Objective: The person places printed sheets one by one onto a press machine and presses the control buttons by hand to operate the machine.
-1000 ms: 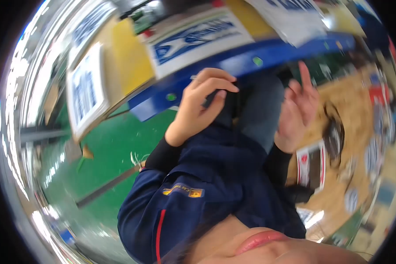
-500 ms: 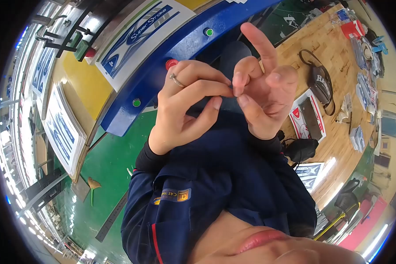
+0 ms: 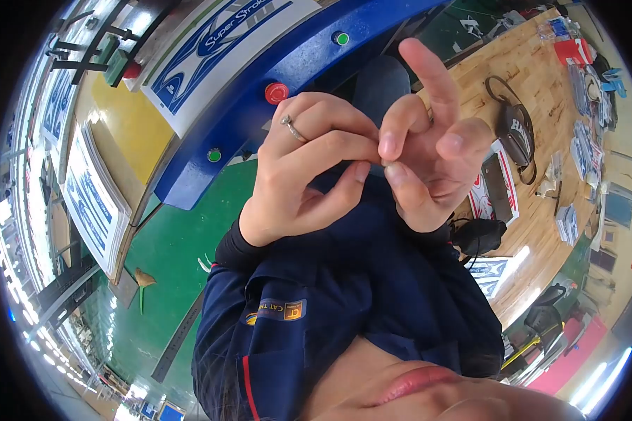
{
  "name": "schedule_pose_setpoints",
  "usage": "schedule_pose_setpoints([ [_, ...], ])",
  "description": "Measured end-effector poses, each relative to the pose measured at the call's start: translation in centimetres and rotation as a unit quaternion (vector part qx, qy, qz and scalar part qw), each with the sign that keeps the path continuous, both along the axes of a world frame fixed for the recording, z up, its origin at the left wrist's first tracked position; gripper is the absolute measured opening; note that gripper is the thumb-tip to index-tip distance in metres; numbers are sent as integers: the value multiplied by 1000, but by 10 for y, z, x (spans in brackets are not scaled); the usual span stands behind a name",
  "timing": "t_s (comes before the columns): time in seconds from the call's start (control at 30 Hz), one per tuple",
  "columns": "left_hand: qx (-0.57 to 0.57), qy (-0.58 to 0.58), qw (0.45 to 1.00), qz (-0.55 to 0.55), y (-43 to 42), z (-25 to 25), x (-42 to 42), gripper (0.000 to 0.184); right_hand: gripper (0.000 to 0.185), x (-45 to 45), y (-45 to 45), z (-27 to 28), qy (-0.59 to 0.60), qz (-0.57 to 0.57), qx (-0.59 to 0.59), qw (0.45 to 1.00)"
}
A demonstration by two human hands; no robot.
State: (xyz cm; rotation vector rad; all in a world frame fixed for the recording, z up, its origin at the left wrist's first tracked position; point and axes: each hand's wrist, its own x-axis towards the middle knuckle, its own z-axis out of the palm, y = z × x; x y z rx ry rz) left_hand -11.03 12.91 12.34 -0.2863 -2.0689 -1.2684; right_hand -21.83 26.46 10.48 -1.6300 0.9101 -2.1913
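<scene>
My left hand [image 3: 312, 165], with a ring [image 3: 292, 129] on one finger, is closed in a pinch, its fingertips meeting those of my other hand. My right hand [image 3: 435, 154] has its thumb and one curled finger close together at the same spot, while another finger points up. Whatever lies between the fingertips is too small or hidden to make out. Both hands are raised in front of my dark blue shirt [image 3: 330, 281]. Beyond them is a blue machine edge [image 3: 249, 105] with a red button [image 3: 277, 92] and green buttons [image 3: 214, 155].
Printed sheets [image 3: 211, 52] lie on the machine at upper left, and a stack of sheets [image 3: 95, 200] is at the left. To the right, a wooden table [image 3: 519, 77] carries a dark bag [image 3: 516, 133], a black pouch [image 3: 477, 236] and bundled packets. The floor [image 3: 182, 238] is green.
Both hands have moved slightly right in the view, still fingertip to fingertip. The surroundings have shifted a little, and more of the red button now shows.
</scene>
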Motion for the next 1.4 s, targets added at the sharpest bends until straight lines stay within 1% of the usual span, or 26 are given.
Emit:
schedule_pose_setpoints([
  [0.23,31,2,999,-27,-2,-5,-7,22,64,3,2,0,-58,13,23,998],
  [0.63,50,16,998,-34,-4,-16,-16,22,69,6,1,-1,-104,10,40,994],
  [0.93,49,17,998,-36,-5,-20,-18,22,66,9,0,-3,-93,-24,43,994],
  [1.4,58,20,997,-38,-3,-21,-19,20,69,8,1,-4,-104,-17,37,994],
])
